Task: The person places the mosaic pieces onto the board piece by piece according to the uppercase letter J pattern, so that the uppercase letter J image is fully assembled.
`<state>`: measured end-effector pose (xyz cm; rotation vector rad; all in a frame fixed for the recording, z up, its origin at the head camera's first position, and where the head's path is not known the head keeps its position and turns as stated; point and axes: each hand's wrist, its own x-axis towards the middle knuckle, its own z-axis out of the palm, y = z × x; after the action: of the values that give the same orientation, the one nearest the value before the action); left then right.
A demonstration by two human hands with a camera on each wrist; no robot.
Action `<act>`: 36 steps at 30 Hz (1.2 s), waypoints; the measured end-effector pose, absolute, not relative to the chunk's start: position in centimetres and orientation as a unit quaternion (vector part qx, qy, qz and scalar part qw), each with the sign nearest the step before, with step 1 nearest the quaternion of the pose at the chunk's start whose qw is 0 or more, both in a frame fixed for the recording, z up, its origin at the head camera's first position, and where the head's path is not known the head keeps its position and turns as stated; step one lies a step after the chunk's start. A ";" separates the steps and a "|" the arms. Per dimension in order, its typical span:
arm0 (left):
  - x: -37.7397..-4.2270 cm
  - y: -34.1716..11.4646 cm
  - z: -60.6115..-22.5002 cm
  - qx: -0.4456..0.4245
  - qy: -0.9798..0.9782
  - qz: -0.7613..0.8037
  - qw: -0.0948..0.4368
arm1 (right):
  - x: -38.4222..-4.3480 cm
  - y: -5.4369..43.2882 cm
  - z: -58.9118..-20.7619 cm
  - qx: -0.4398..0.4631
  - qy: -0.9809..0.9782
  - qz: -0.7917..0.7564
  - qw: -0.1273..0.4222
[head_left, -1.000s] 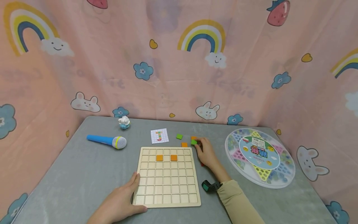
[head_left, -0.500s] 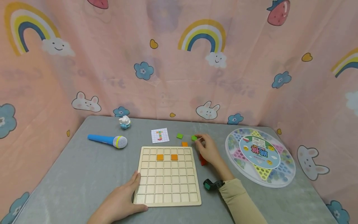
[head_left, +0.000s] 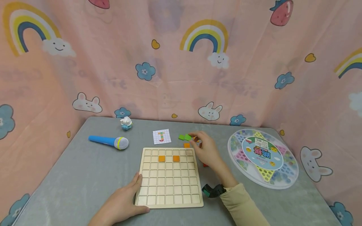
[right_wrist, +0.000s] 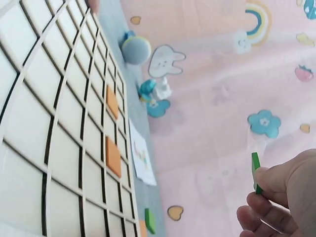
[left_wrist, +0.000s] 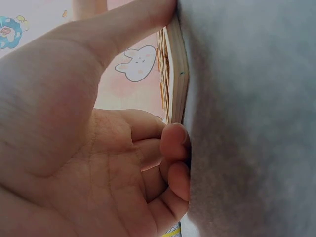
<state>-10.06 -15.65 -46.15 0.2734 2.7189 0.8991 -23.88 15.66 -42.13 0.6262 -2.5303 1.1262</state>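
Note:
A pale wooden grid board (head_left: 169,180) lies on the table with two orange tiles (head_left: 161,158) in cells of its second row. My left hand (head_left: 121,201) holds its front left corner, thumb along the front edge and fingers against the left side; the left wrist view shows those fingers (left_wrist: 175,143) bent at the board's edge. Beyond the board's far right corner, my right hand (head_left: 207,150) pinches a green tile (right_wrist: 256,173) between thumb and finger. Another green tile (head_left: 181,137) lies just left of it, and a loose orange tile (head_left: 186,145) lies nearer the board.
A pattern card (head_left: 161,137) lies behind the board. Red pieces (head_left: 205,165) are partly hidden by the right hand. A toy microphone (head_left: 108,142) and small figurine (head_left: 126,123) are on the left, a round Chinese checkers set (head_left: 263,159) on the right. A printed curtain (head_left: 169,78) hangs behind.
My right hand has shifted slightly left and away from me, bringing its green tile close to the other green one. My left hand stays at the board's corner.

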 end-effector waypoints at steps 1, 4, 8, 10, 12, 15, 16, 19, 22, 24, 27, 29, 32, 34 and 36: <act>-10.1 -15.7 -46.1 0.094 0.937 0.310 0.132 | -23.7 15.5 -42.0 0.221 -0.878 0.397 0.149; -10.0 -15.7 -46.1 0.095 0.937 0.311 0.130 | -23.2 14.8 -41.8 0.229 -0.870 0.413 0.139; -10.0 -15.7 -46.1 0.096 0.937 0.312 0.128 | -22.6 13.7 -42.0 0.238 -0.871 0.412 0.124; -10.0 -15.7 -46.1 0.095 0.937 0.311 0.130 | -22.4 13.2 -42.3 0.243 -0.873 0.407 0.115; -10.0 -15.7 -46.1 0.093 0.937 0.310 0.132 | -22.2 12.7 -42.7 0.251 -0.873 0.404 0.108; -10.0 -15.7 -46.2 0.094 0.938 0.306 0.132 | -22.1 12.2 -43.4 0.264 -0.874 0.395 0.098; -10.1 -15.7 -46.1 0.094 0.938 0.306 0.132 | -22.1 12.0 -43.6 0.269 -0.875 0.391 0.094; -10.1 -15.7 -46.1 0.094 0.938 0.306 0.134 | -22.1 11.7 -44.4 0.279 -0.883 0.371 0.075; -10.1 -15.7 -46.1 0.092 0.937 0.308 0.137 | -22.1 11.5 -45.1 0.280 -0.890 0.357 0.047; -10.2 -15.7 -46.2 0.093 0.937 0.309 0.137 | -22.2 11.4 -45.5 0.278 -0.893 0.351 0.034; -10.1 -15.7 -46.2 0.094 0.937 0.310 0.133 | -22.5 11.4 -45.9 0.282 -0.896 0.341 0.027; -10.1 -15.8 -46.2 0.095 0.937 0.310 0.131 | -22.7 11.3 -46.2 0.289 -0.896 0.336 0.027; -10.1 -15.8 -46.2 0.096 0.937 0.311 0.131 | -23.0 11.3 -46.7 0.299 -0.896 0.328 0.027; -10.2 -15.8 -46.2 0.095 0.936 0.311 0.133 | -23.1 11.3 -47.1 0.302 -0.895 0.325 0.027; -10.2 -15.8 -46.1 0.095 0.935 0.313 0.135 | -23.2 11.3 -47.4 0.306 -0.895 0.323 0.029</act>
<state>-10.19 -15.78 -46.14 0.2749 2.7099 0.9056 -23.21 11.34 -47.39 0.9423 -2.7615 0.9949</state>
